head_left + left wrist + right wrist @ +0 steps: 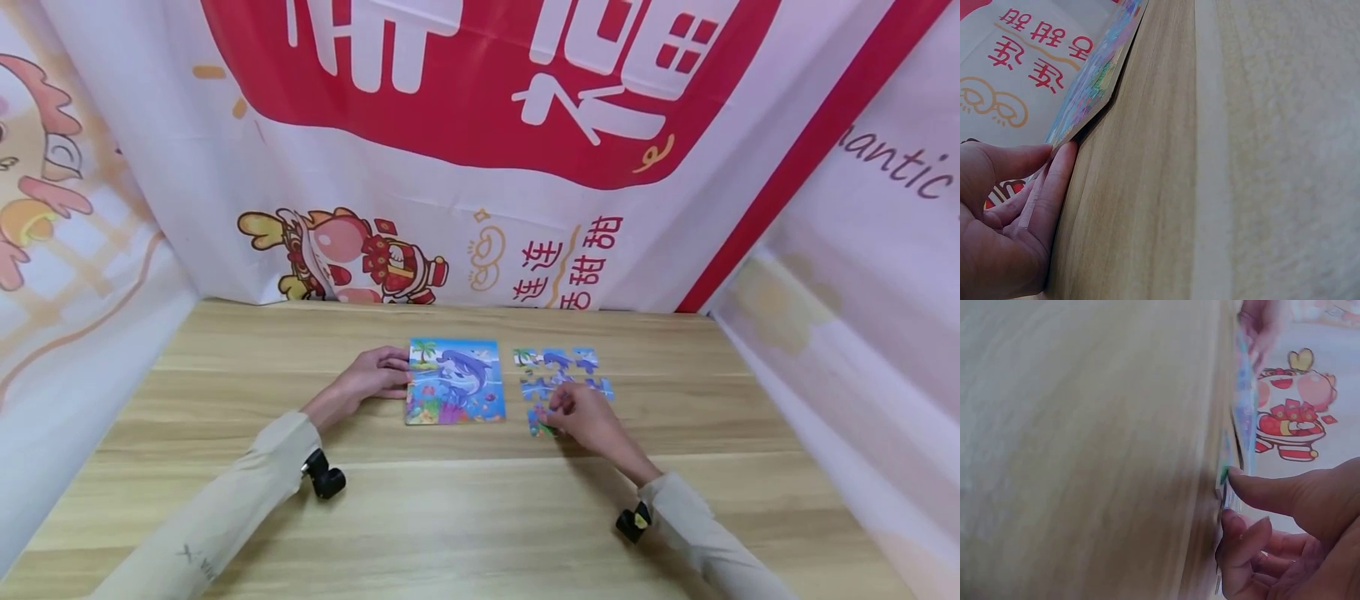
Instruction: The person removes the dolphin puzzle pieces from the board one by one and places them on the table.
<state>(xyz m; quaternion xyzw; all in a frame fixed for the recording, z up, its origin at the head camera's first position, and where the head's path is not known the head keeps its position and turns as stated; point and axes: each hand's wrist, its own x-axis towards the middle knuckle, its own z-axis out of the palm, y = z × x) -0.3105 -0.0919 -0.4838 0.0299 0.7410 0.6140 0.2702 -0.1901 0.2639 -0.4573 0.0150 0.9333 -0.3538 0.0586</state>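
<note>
A square dolphin puzzle picture (453,382) lies on the wooden table. My left hand (365,379) pinches its left edge, thumb on top and a finger below; in the left wrist view the corner by the fingers (1054,194) is raised slightly. To the right, loose jigsaw pieces (587,360) are set in rows that show a similar picture. My right hand (592,417) is over the lower row and pinches a jigsaw piece (1225,475) with some green on it between thumb and fingers. The hand hides part of the lower rows.
The light wooden table (480,508) meets a white and red printed cloth (420,183) at the back. More printed cloth hangs on the left and right sides. A small black camera (324,475) is strapped to each wrist.
</note>
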